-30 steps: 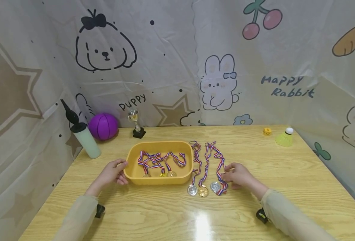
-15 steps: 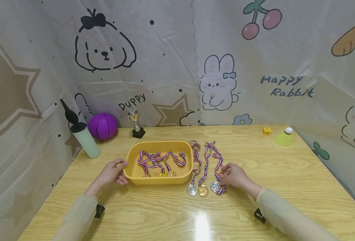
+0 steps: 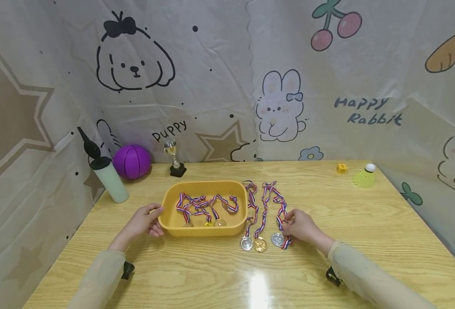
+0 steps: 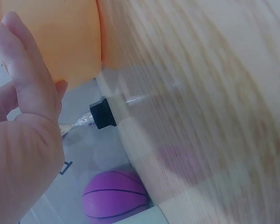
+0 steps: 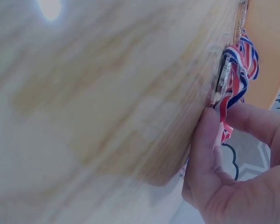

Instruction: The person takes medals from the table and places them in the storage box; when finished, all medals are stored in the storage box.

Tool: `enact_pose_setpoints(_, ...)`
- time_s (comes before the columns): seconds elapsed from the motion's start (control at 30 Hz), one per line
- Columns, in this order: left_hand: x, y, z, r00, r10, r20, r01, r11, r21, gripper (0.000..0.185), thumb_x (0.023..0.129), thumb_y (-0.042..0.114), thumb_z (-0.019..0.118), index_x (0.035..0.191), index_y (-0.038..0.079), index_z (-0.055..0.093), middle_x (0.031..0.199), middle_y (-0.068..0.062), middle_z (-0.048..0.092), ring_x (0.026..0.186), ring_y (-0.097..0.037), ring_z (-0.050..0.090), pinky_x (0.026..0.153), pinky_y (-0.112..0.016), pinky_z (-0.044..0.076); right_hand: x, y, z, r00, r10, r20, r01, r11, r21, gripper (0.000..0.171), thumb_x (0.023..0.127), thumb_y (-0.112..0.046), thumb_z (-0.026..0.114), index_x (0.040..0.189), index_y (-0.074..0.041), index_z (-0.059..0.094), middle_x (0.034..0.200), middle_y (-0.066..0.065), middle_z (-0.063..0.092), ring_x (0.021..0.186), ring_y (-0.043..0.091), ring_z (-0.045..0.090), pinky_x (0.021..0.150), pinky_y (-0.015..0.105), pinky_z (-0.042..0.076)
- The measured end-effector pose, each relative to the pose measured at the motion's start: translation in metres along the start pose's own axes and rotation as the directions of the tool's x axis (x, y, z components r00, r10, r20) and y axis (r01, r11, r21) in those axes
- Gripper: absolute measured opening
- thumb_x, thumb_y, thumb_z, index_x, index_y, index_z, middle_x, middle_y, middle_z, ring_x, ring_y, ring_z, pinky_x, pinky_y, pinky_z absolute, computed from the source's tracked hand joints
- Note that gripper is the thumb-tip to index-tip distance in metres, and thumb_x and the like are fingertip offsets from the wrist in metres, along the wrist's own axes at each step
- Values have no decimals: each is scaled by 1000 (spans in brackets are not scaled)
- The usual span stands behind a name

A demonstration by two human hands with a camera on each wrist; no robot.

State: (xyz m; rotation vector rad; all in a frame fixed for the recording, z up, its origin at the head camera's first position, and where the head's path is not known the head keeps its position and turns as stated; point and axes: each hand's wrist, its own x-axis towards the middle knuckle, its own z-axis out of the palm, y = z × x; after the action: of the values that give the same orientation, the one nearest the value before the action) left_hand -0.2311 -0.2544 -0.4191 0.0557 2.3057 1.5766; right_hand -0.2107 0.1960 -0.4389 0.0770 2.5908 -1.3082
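A yellow tray (image 3: 173,201) sits mid-table with several ribboned medals (image 3: 206,206) inside. My left hand (image 3: 145,221) holds the tray's left end, fingers against its wall (image 4: 60,42). To the tray's right lie three medals in a row: silver (image 3: 246,243), gold (image 3: 260,244) and silver (image 3: 277,239), ribbons stretched away from me. My right hand (image 3: 300,225) pinches the red-white-blue ribbon (image 5: 228,93) of the rightmost silver medal, just beside its disc (image 5: 222,77).
At the back left stand a pale green bottle (image 3: 109,180), a purple ball (image 3: 132,161) and a small trophy (image 3: 175,161). A yellow die (image 3: 341,168) and a yellow shuttlecock (image 3: 364,177) lie at the back right. Cartoon-printed curtains enclose the table.
My right hand has slid a little left onto the rightmost medal's ribbon and closed its fingers on it. The left hand and tray have not moved.
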Motion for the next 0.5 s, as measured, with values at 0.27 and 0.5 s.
enact_pose_setpoints(0.27, 1, -2, 0, 1000, -11, -7, 11, 1000, -6, 50, 106, 26, 35, 139, -10, 28, 66, -3, 57, 54, -11, 63, 54, -25, 57, 1, 2, -4, 1000, -14, 10, 14, 998, 58, 37, 82, 4, 65, 115, 12, 48, 85, 12, 59, 63, 15, 55, 51, 29, 55)
enact_pose_setpoints(0.5, 1, -2, 0, 1000, -7, -1, 7, 1000, -15, 49, 106, 26, 35, 139, -10, 28, 65, -3, 56, 54, -11, 63, 54, -25, 57, 0, 1, -11, 994, -112, 10, 109, 980, 165, 41, 88, 5, 58, 124, 16, 41, 89, 13, 56, 69, 14, 59, 53, 24, 52)
